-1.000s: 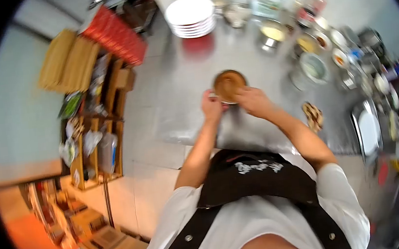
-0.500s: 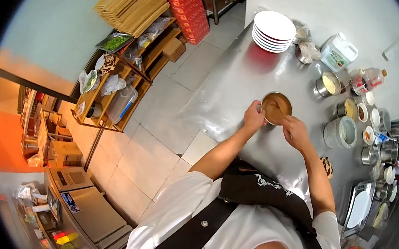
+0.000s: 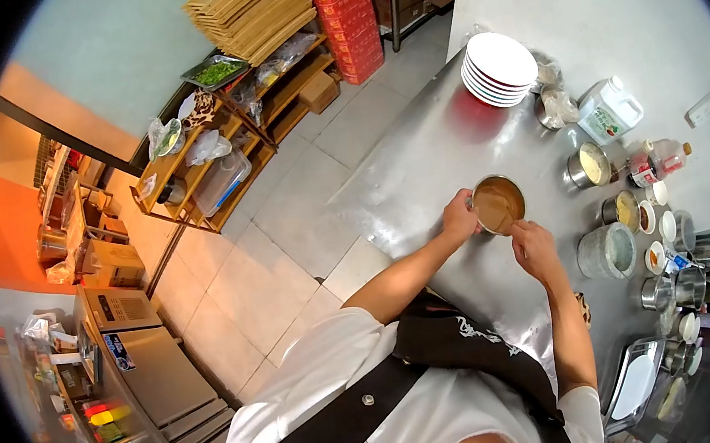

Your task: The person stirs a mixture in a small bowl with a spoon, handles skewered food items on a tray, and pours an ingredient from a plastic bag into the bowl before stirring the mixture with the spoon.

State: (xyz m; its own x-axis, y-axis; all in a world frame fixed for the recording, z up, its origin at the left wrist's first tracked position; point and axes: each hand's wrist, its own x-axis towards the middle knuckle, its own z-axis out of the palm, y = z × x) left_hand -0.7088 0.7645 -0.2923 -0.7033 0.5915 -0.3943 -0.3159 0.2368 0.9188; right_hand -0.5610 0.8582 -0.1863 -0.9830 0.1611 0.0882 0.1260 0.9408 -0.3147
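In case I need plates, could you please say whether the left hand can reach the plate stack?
Probably not yet: the left hand holds the metal container, though nothing seems to block the plate stack.

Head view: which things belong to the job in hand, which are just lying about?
In the job:
- metal pot, held by the left hand
- brown mixture inside it
- right hand at its near edge; grip unclear

Apparently lying about:
- stacked white plates
- white jug
- clear bottle
- grey tub
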